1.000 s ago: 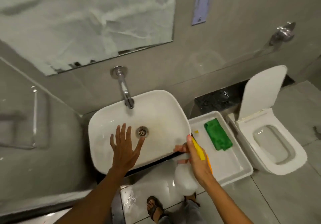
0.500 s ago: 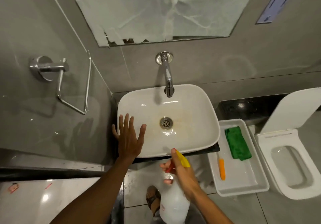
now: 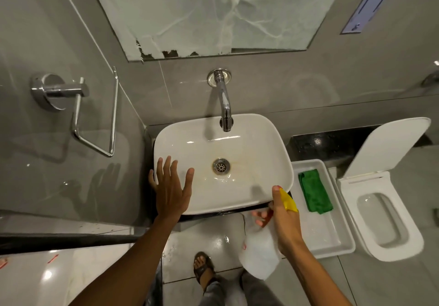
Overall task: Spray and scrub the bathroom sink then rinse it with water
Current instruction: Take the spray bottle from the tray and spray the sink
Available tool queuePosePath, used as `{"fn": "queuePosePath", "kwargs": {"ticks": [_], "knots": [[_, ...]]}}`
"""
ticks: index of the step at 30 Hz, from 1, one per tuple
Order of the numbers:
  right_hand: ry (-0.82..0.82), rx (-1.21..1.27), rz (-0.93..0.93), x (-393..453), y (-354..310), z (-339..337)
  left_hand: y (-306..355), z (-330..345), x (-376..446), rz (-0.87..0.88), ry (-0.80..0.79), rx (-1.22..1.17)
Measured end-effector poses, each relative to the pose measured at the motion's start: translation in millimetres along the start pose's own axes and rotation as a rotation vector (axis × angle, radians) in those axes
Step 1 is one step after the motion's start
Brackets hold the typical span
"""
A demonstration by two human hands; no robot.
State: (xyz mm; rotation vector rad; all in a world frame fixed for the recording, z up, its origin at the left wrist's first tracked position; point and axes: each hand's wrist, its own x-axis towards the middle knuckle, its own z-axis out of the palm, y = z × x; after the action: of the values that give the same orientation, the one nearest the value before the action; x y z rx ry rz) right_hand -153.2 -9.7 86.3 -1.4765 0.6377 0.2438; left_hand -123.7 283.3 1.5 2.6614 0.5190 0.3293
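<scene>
Head view: my left hand [image 3: 171,188] lies spread, fingers apart, over the near left rim of the sink [image 3: 261,139], in my judgement to brace me, while my right hand [image 3: 282,215] is wrapped round the spray bottle [image 3: 259,255] at the sink's near right corner. The yellow nozzle points toward the stained basin ahead of both hands. Just right of my right hand, the tray [image 3: 332,239] keeps the green cloth [image 3: 313,191] ready for scrubbing.

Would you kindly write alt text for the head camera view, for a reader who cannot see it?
A person's right hand holds a white spray bottle with a yellow nozzle at the front right rim of a stained white sink. The left hand lies spread over its left rim. A green cloth lies in a white tray beside a toilet.
</scene>
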Motion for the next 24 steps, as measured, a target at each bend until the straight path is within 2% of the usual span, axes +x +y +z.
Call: {"fn": "queuePosePath", "kwargs": {"ticks": [9,12,17,21,24], "knots": [[-0.05,-0.038,0.117,-21,27,-16,2,-2,-2,0.009,0.008,-0.01],[-0.161,-0.05,0.214,-31,31,-3,2,-3,-3,0.002,0.004,-0.021],[-0.251,-0.14,0.161,-41,30,30,2,-5,-3,-0.007,0.002,-0.036],[-0.358,-0.159,0.242,-45,16,64,0,-5,-3,-0.018,0.01,-0.072],[-0.333,-0.201,0.188,-41,4,83,0,-5,-3,-0.038,0.005,-0.098]]}}
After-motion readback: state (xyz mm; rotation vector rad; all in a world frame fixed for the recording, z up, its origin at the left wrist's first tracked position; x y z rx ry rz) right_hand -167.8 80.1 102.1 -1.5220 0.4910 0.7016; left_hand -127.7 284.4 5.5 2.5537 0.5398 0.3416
